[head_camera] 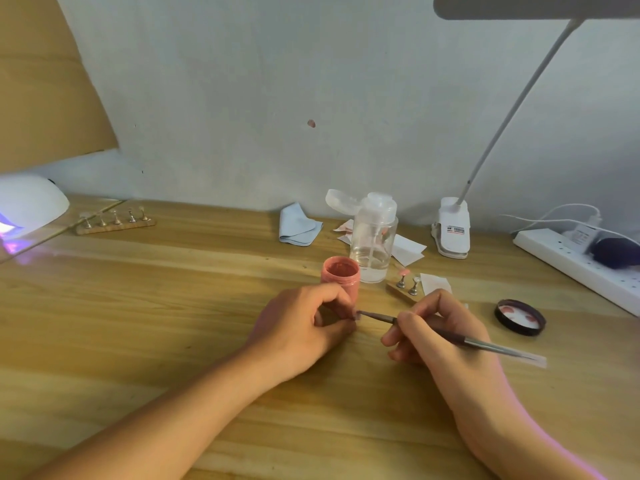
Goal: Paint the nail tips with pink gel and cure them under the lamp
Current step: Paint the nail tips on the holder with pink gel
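The wooden desk [173, 306] fills the lower half of the view. At nine o'clock, on its far left edge, the white domed curing lamp [31, 202] glows violet at its mouth. At two o'clock stands a clip-on desk lamp [452, 230]. The label on its clamp carries red and black print, too small to read, and it is the only writing I can spot. A white power strip [568, 263] lies at three o'clock. A clear pump bottle [374, 240], cap flipped back, stands at twelve, with a folded blue cloth [298, 225] at eleven.

A long stand [116, 223] carrying five tips lies at ten o'clock, near the curing lamp. The open pink gel jar [340, 271] sits just beyond the left hand's knuckles. A short stand [405, 287] shows one pink tip and one pale tip just beyond the right hand, and a black lid [519, 317] lies at that hand's three o'clock.

The left hand [301, 327] is curled, thumb and fingers pinching a nail tip [356, 315] — barely visible. The right hand [440, 337] grips a thin brush [485, 344] like a pen — its bristle end meets the nail tip.
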